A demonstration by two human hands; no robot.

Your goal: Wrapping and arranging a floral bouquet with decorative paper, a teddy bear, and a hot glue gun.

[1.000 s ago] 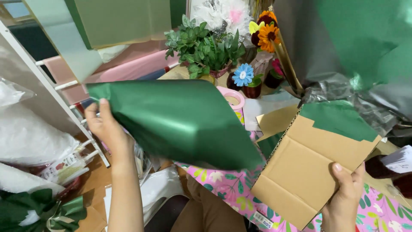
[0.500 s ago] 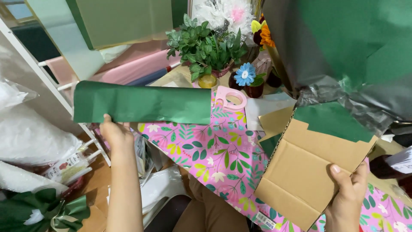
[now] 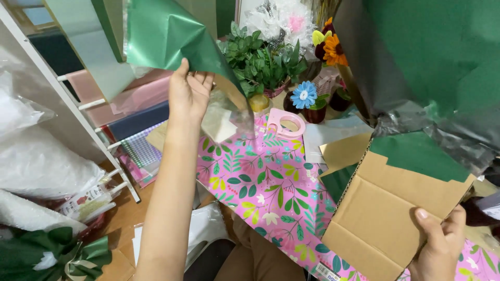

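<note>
Green paper up, cardboard down

Left hand [image 3: 190,93] pinches green paper [image 3: 166,34] raised above its grip; right hand [image 3: 440,244] clasps a cardboard sheet [image 3: 385,208] (lower edge).

Before you, a pink leaf-print cloth [image 3: 271,192] covers the table, bearing a pink tape dispenser [image 3: 285,124], a blue paper flower [image 3: 303,94] in a small pot and a leafy green plant [image 3: 263,60]. Left, a white rack [image 3: 78,101] holds coloured sheets; a green ribbon bow [image 3: 57,255] lies below.
</note>
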